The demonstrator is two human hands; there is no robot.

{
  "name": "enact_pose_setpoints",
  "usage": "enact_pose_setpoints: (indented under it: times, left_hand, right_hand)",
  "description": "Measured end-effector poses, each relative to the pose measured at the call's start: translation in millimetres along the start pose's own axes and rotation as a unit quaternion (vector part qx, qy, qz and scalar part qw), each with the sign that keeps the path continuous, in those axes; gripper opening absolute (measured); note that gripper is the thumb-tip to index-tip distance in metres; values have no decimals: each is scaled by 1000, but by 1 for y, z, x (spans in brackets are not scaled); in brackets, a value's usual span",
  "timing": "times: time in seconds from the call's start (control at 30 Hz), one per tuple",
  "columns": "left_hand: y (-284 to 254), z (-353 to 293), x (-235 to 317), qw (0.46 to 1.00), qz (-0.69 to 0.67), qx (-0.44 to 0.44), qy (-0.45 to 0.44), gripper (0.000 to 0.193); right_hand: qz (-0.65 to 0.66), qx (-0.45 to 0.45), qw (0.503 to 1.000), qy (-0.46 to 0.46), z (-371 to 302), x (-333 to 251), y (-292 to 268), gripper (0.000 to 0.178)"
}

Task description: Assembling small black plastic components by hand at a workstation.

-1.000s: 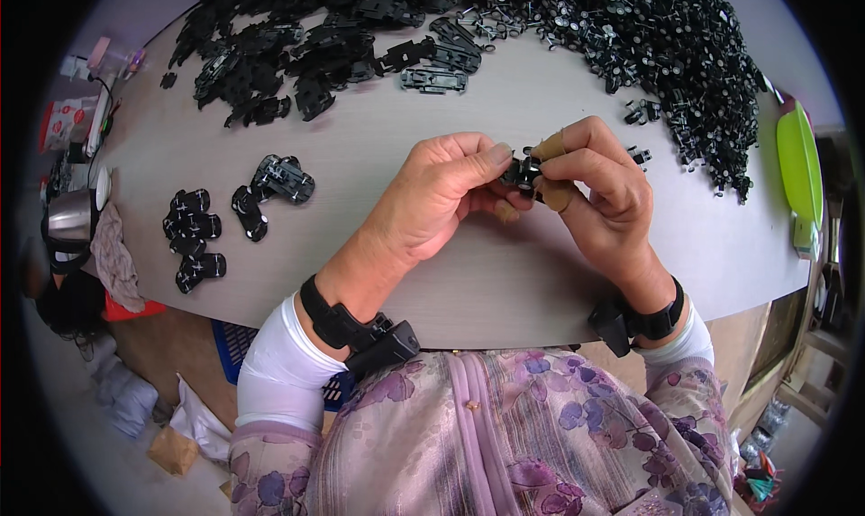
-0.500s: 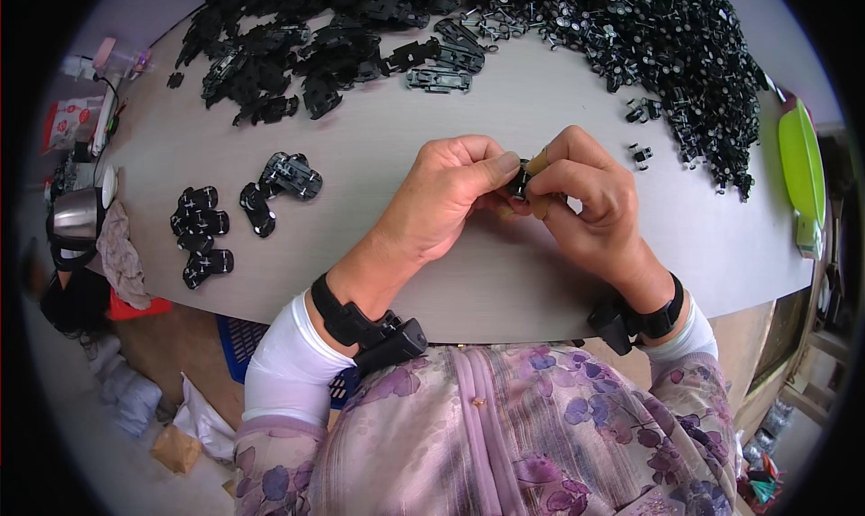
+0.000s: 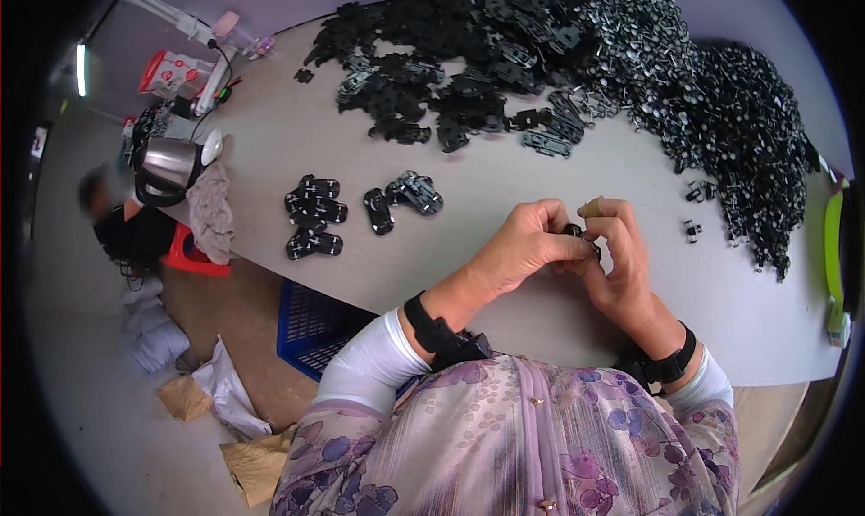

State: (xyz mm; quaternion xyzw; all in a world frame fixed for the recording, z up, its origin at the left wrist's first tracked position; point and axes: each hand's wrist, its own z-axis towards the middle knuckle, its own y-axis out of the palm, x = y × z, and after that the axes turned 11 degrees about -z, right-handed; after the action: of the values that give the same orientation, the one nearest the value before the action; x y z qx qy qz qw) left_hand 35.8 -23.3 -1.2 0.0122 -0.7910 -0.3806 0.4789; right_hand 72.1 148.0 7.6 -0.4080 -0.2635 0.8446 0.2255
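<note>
Over the front part of the table, my left hand (image 3: 525,246) and my right hand (image 3: 620,257) meet with bent fingers. Between them they grip a small black toy car chassis (image 3: 573,231), mostly hidden by the fingers. Tan tape wraps a right fingertip. To the left on the table lie several black toy car chassis with wheels (image 3: 314,212), in a cluster. A pair of the same kind (image 3: 413,194) sits a little nearer my hands. A few loose wheel axles (image 3: 692,231) rest beyond my right hand.
A heap of flat black chassis plates (image 3: 432,66) covers the back of the table, joined by a large pile of wheel axles (image 3: 721,111) at right. A kettle (image 3: 168,169) and cloth (image 3: 211,214) stand at left. A blue crate (image 3: 311,327) is below the edge. Another person (image 3: 126,219) sits far left.
The view has swung left, so the table's things appear farther right and more floor shows. Both hands remain together on the small chassis, with the fingers shifted slightly.
</note>
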Motion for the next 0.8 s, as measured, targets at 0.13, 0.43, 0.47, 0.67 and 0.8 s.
enact_pose_setpoints:
  times: [0.13, 0.43, 0.47, 0.67, 0.8]
  left_hand:
    - [-11, -17, 8, 997, 5, 80, 22, 22]
    - [-96, -100, 86, 784, 483, 373, 113, 25]
    - [-92, -101, 95, 698, 582, 394, 140, 24]
    - [-100, -43, 114, 574, 709, 301, 275, 18]
    - [-125, 2, 113, 542, 782, 223, 210, 17]
  right_hand:
    - [106, -19, 994, -7, 1, -2, 3, 45]
    - [8, 19, 995, 101, 10, 48, -35, 21]
    - [-20, 36, 994, 106, 10, 52, -38, 19]
    - [-35, 14, 993, 114, 6, 65, -42, 16]
    - [-55, 31, 995, 77, 10, 62, -53, 17]
